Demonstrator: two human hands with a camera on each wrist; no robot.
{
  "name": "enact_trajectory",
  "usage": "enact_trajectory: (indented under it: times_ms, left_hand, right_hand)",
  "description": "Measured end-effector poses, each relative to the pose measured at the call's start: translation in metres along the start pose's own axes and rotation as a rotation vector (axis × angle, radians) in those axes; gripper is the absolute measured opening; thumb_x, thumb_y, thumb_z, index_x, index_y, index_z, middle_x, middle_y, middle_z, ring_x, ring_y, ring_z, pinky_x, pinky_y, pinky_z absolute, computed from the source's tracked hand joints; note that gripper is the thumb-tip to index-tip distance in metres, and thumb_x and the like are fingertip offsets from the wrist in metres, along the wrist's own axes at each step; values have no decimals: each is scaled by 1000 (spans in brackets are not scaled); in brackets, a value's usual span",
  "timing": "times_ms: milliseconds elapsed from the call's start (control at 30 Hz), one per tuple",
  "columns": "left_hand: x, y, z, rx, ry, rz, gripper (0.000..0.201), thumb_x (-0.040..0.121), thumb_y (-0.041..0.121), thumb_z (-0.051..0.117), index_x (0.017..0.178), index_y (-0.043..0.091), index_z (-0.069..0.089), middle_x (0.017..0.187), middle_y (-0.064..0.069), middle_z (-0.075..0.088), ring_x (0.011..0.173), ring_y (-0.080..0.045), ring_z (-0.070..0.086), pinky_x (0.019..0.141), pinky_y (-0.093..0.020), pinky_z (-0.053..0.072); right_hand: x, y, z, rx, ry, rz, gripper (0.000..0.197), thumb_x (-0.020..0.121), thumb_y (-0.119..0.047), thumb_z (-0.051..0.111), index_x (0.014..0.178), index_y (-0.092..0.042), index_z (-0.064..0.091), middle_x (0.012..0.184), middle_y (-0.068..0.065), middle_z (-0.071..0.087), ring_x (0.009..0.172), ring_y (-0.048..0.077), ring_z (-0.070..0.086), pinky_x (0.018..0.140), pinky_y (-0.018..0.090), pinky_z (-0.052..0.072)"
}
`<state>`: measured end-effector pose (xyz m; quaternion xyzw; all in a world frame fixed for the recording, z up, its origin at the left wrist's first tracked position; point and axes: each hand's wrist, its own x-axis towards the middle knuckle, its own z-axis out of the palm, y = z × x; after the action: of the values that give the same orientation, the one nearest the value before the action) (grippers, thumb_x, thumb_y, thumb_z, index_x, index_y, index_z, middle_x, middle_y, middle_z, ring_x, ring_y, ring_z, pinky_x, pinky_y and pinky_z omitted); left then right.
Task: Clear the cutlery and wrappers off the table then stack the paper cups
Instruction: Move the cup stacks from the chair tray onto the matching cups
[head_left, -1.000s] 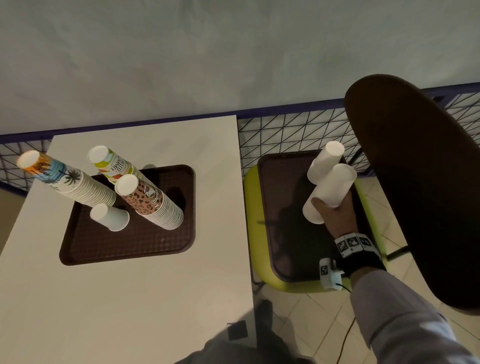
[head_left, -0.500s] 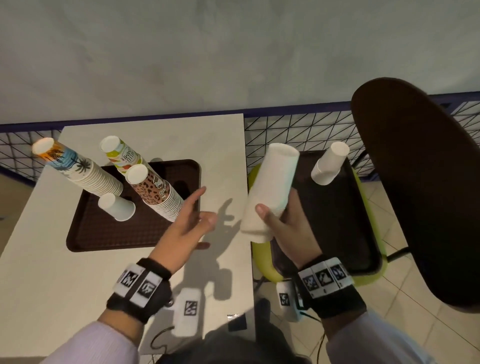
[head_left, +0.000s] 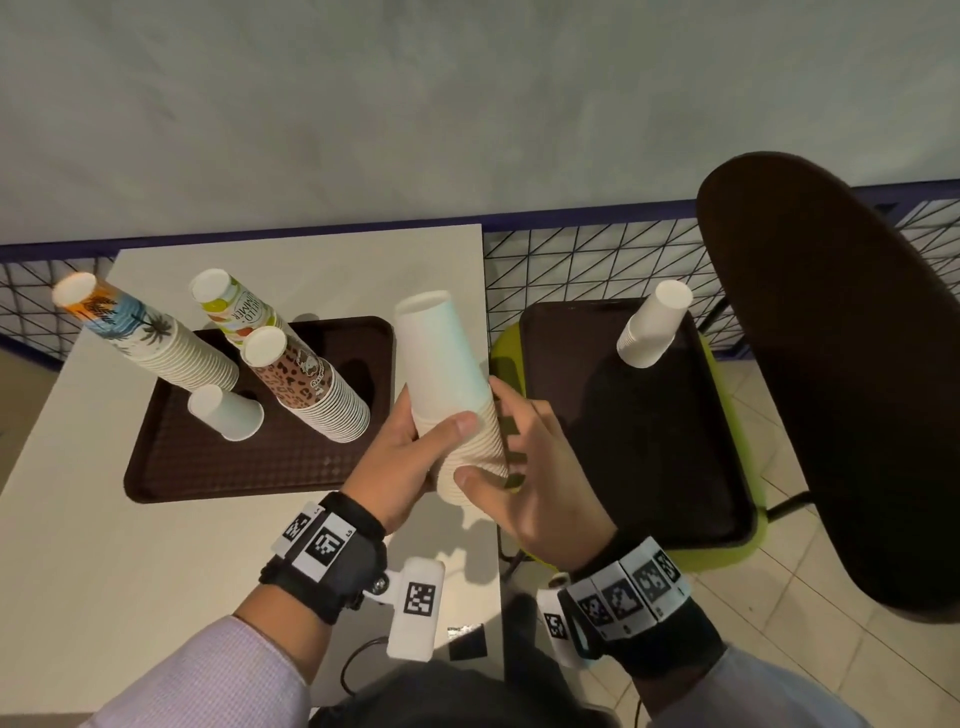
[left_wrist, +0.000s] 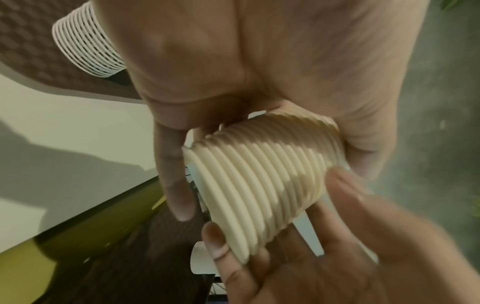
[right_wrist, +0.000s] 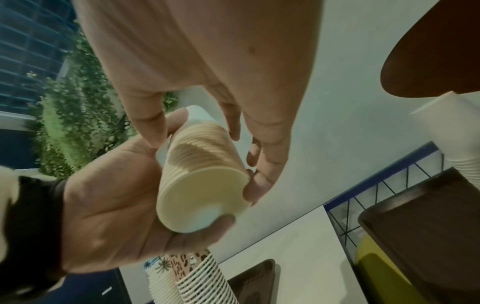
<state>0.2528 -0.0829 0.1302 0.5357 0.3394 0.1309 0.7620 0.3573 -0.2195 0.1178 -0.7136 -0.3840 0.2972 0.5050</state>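
Observation:
A tall stack of white paper cups (head_left: 447, 374) is upside down and tilted above the table's right edge. My left hand (head_left: 415, 447) grips its ribbed lower part from the left, thumb in front. My right hand (head_left: 524, 467) holds the same part from the right, thumb on the rims and fingers behind. In the left wrist view the stack's rims (left_wrist: 262, 181) lie between both hands. The right wrist view looks into the stack's open end (right_wrist: 202, 195). Another white stack (head_left: 652, 327) stands on the chair's tray (head_left: 649, 467).
A brown tray (head_left: 260, 467) on the beige table (head_left: 130, 571) carries a palm-print stack (head_left: 145, 338), a lime-print stack (head_left: 239, 312), a leopard-print stack (head_left: 306, 389) and a short white stack (head_left: 226, 413). A dark chair back (head_left: 841, 364) rises at right; a wire fence (head_left: 571, 270) runs behind.
My right hand lifted the white stack off the chair's tray and carried it left to the table edge. My left hand came up and took hold of it.

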Motion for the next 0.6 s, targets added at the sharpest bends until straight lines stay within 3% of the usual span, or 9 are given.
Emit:
enact_trajectory:
  times_ms: [67, 167, 333, 500, 600]
  left_hand:
    - [3, -2, -3, -28, 29, 9, 75, 70, 34, 80, 138, 24, 51, 126, -11, 70, 117, -36, 66, 94, -55, 56]
    - [8, -4, -9, -14, 59, 20, 80, 68, 36, 81, 141, 27, 49, 128, -6, 69, 120, -30, 65, 98, -51, 54]
    - [10, -3, -18, 20, 84, 23, 80, 66, 41, 81, 140, 36, 49, 129, 1, 69, 122, -23, 64, 95, -47, 54]
    - [13, -3, -21, 37, 94, 37, 73, 66, 41, 80, 134, 45, 52, 127, 2, 69, 120, -22, 65, 94, -47, 55]
    - [13, -4, -22, 55, 100, 46, 80, 67, 41, 80, 140, 40, 49, 129, -1, 68, 122, -24, 64, 99, -50, 53]
  right_hand:
    - [-3, 4, -7, 58, -13, 20, 92, 81, -42, 76, 157, -36, 26, 142, -6, 38, 121, 8, 56, 94, 22, 54]
    - [1, 20, -26, 111, 74, 106, 77, 86, -28, 78, 151, -38, 37, 141, -8, 40, 124, 7, 56, 95, 29, 56]
    - [23, 86, -79, 69, 434, 286, 69, 90, -17, 75, 149, -25, 41, 143, 3, 42, 117, 16, 60, 82, 16, 54]
    - [73, 147, -125, 47, 620, 511, 87, 86, -28, 78, 156, -26, 27, 157, 10, 36, 131, 29, 54, 100, 36, 48]
    - [107, 168, -140, 11, 645, 578, 104, 76, -40, 83, 158, -23, 21, 162, 13, 31, 145, 31, 40, 116, 47, 38]
